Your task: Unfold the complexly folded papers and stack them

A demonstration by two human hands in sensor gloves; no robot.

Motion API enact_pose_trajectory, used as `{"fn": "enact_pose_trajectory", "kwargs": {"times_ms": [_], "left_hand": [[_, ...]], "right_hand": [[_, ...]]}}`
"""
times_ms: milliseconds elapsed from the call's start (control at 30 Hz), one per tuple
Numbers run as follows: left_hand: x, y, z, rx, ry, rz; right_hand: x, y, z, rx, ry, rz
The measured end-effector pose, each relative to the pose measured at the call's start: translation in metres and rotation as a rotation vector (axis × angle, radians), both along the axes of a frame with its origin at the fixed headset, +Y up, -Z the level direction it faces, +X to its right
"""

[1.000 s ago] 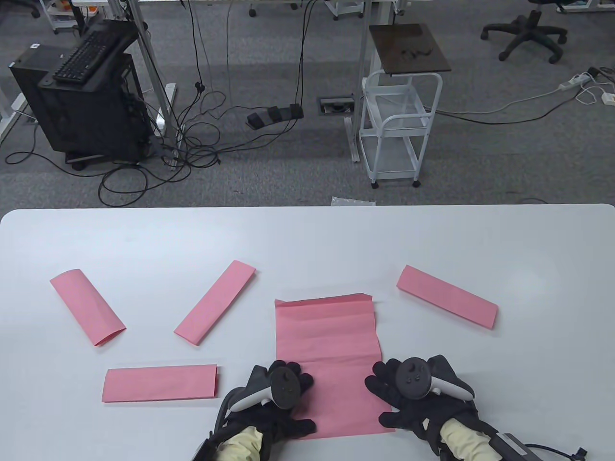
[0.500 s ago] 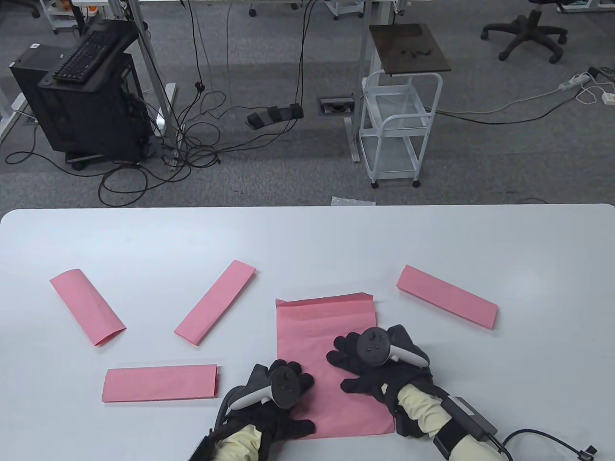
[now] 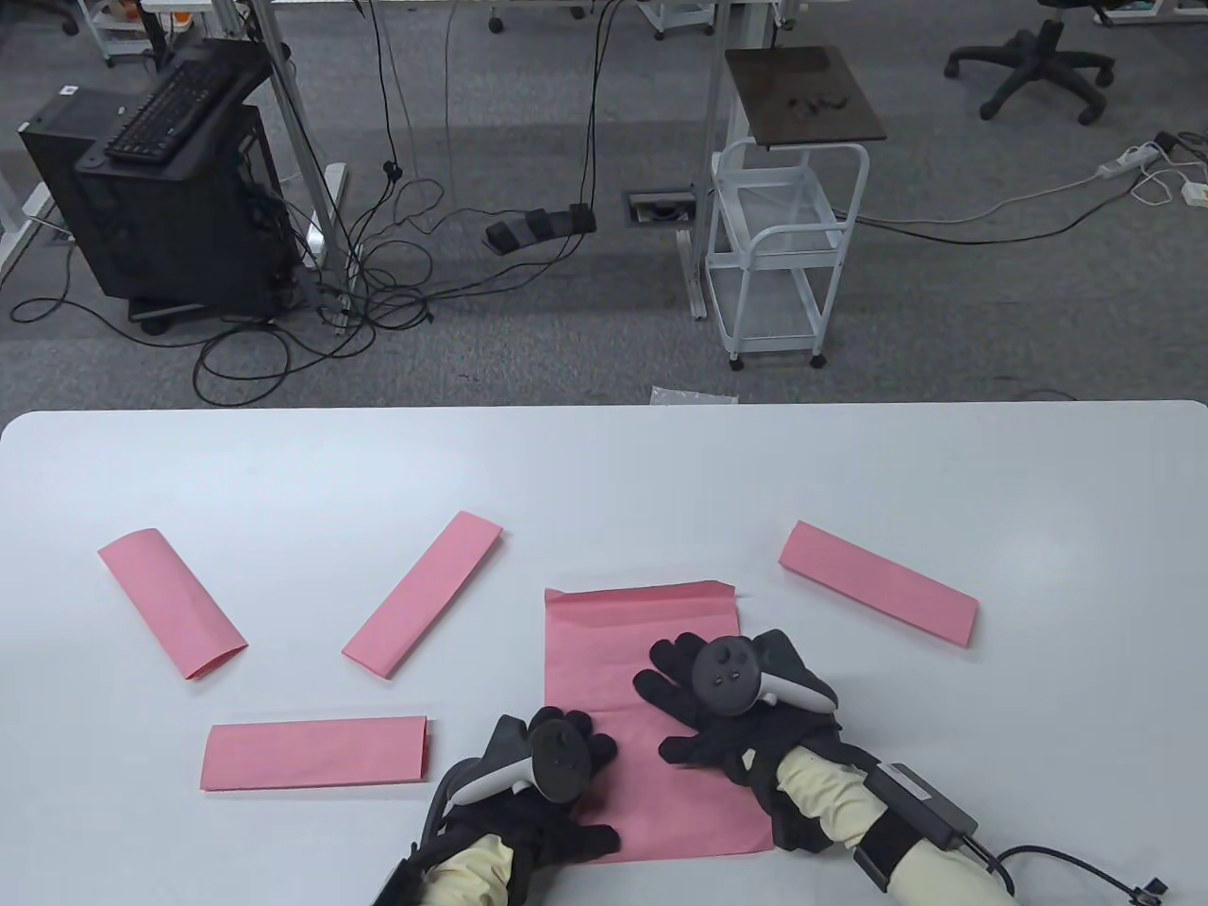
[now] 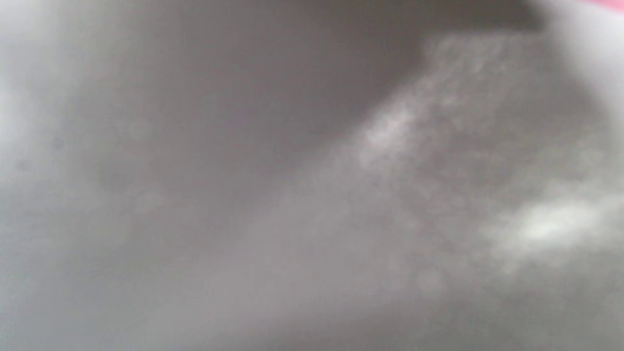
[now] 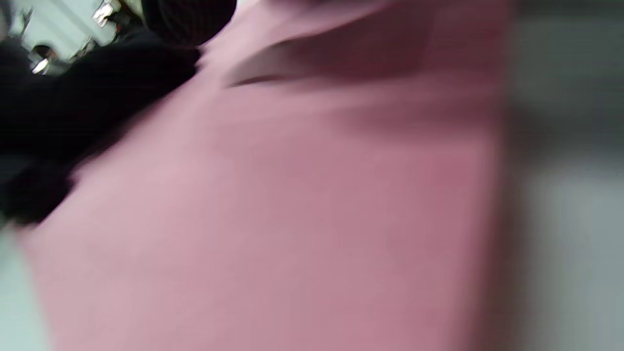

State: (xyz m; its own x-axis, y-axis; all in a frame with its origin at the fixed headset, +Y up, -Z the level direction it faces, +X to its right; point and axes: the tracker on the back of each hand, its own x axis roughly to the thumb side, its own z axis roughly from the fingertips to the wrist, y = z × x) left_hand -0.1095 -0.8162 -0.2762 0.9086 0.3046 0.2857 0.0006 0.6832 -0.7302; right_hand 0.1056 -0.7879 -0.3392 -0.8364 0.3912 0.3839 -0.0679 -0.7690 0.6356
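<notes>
Pink paper, the unfolded sheet (image 3: 642,746), is lying flat near the middle of the table's (image 3: 604,472) near edge, and I am pinning it there so it cannot slide or spring back along its creases. I am resting my left hand (image 3: 552,783) on its near-left corner with the fingers spread flat, acting as an anchor. I am laying my right hand (image 3: 731,708) across the sheet's right side, fingers splayed apart and pressing down, probably to smooth the middle crease; the far edge is curling up slightly, so I judge it needs more flattening. The right wrist view is showing only blurred pink close under the palm, and the left wrist view is too blurred to tell anything.

Four folded strips (image 3: 420,595) are waiting: two toward the left edge, one by the near-left, one toward the right. I am keeping this open sheet central as the base for the stack.
</notes>
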Motion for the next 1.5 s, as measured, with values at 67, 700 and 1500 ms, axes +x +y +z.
{"fn": "enact_pose_trajectory", "kwargs": {"times_ms": [67,700,1500], "left_hand": [[0.0,0.0,0.0,-0.001,0.001,-0.001],[-0.001,0.0,0.0,0.0,-0.003,-0.003],[0.009,0.022,-0.006,-0.007,0.027,0.057]], "right_hand": [[-0.008,-0.003,-0.007,-0.003,0.02,0.057],[0.029,-0.011,-0.105,-0.053,-0.535,-0.053],[0.07,-0.021,0.046,-0.123,-0.189,-0.026]]}}
